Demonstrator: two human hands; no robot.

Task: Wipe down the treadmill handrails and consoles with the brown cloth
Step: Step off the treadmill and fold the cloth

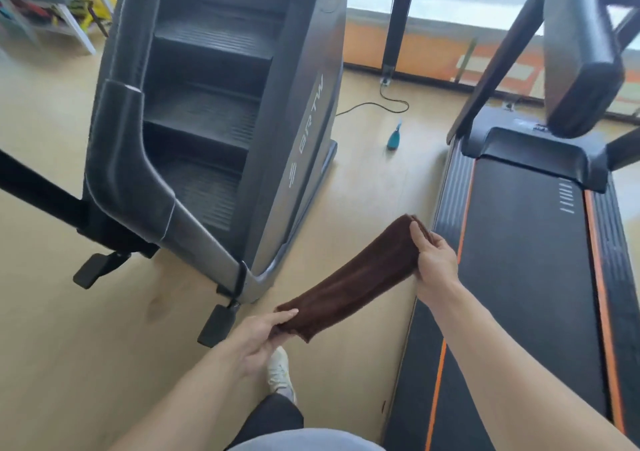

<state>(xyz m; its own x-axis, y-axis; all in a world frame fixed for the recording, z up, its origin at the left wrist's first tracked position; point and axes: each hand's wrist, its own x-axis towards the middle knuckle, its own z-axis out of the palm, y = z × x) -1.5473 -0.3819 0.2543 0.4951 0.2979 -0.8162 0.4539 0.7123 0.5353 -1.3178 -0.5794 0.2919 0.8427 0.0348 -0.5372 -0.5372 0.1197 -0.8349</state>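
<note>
While both arms are reaching forward, the left hand [263, 329] and right hand [434, 258] are pinching opposite ends of the brown cloth [349, 281], stretching it above the floor [69, 329] beside the treadmill [519, 277].

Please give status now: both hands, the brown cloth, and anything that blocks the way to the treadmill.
Left hand and right hand each grip one end of brown cloth. Cloth stretched over floor, not yet on treadmill. Path to treadmill looks open.
</note>
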